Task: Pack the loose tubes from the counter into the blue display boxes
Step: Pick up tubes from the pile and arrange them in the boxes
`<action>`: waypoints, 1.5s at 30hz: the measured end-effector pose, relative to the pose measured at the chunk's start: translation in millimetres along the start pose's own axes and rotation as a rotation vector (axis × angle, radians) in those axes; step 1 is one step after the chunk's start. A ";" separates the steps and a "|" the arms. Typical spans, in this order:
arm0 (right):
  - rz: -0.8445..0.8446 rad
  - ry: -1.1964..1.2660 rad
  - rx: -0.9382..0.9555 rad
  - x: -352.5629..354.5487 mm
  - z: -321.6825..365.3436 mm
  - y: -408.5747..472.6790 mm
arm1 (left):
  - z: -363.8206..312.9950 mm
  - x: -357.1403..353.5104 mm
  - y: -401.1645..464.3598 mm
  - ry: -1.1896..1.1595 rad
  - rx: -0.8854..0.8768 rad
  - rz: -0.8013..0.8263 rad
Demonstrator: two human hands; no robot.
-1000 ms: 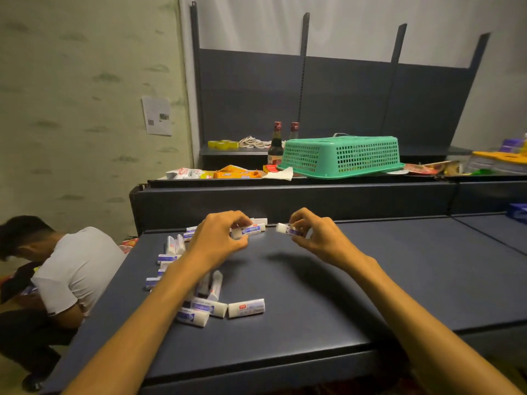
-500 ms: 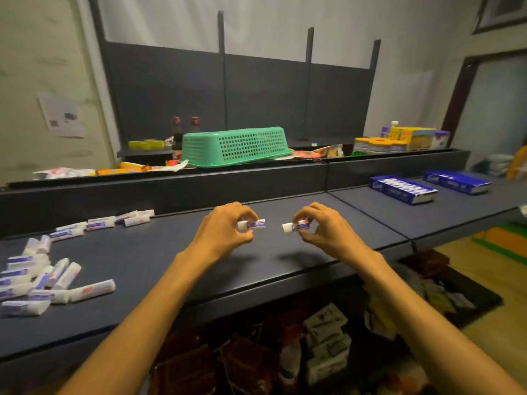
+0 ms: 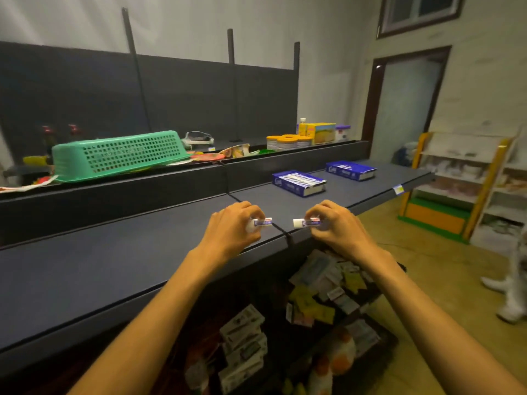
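- Left hand (image 3: 232,228): fingertips pinch one tube (image 3: 261,223), held level above the table (image 3: 114,269), flat end pointing right.
- Right hand (image 3: 332,226): fingertips pinch a second tube (image 3: 306,222), also level, white cap pointing left. The two tubes are near each other but apart.
- Destination: two blue display boxes lie on the table beyond the hands, the nearer box (image 3: 299,183) already showing a row of tubes, the farther box (image 3: 350,170) well to its right.
- Risk: both grips are light pinches, so a tube may slip and fall past the table edge onto the lower shelf (image 3: 328,295) of mixed packets.
- Risk: the nearer box looks close to full; forcing a tube in could dislodge its neighbours.
- Risk: the tubes face opposite ways, so one may be packed misaligned.
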State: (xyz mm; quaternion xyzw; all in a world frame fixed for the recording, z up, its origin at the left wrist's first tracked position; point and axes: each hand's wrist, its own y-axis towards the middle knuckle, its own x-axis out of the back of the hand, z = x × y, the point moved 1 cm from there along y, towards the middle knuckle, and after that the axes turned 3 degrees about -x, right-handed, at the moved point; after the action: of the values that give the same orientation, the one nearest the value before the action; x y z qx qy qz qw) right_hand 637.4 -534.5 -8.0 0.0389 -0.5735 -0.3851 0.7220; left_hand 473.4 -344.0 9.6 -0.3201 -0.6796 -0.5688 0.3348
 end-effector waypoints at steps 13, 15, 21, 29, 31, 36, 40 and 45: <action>-0.012 -0.080 -0.113 39.8 -187.1 54.9 | -66.0 -134.9 169.2 -0.037 -0.079 0.020; -0.012 -0.105 -0.120 48.4 -214.7 70.8 | -73.2 -152.8 199.6 -0.063 -0.086 0.022; -0.028 -0.131 -0.153 68.4 -298.7 105.5 | -104.7 -206.0 279.9 -0.103 -0.114 0.043; -0.034 -0.093 -0.149 89.5 -425.4 149.7 | -143.0 -275.3 371.1 -0.083 -0.066 0.041; -0.035 -0.070 -0.117 93.1 -455.8 163.2 | -153.2 -291.1 388.3 -0.076 -0.040 0.021; 0.000 -0.041 0.001 106.2 -512.8 202.0 | -172.1 -314.7 424.8 -0.021 0.094 -0.005; 0.023 0.024 0.079 102.3 -544.7 231.7 | -179.2 -327.9 441.7 0.012 0.183 -0.011; 0.065 0.086 0.136 85.3 -567.5 272.6 | -170.6 -336.8 455.5 0.074 0.277 -0.044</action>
State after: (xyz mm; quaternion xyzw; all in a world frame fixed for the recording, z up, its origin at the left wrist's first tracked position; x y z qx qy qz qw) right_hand 1267.6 -613.7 3.3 0.0857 -0.5678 -0.3199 0.7536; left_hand 1052.8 -463.3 10.1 -0.2346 -0.7456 -0.4884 0.3880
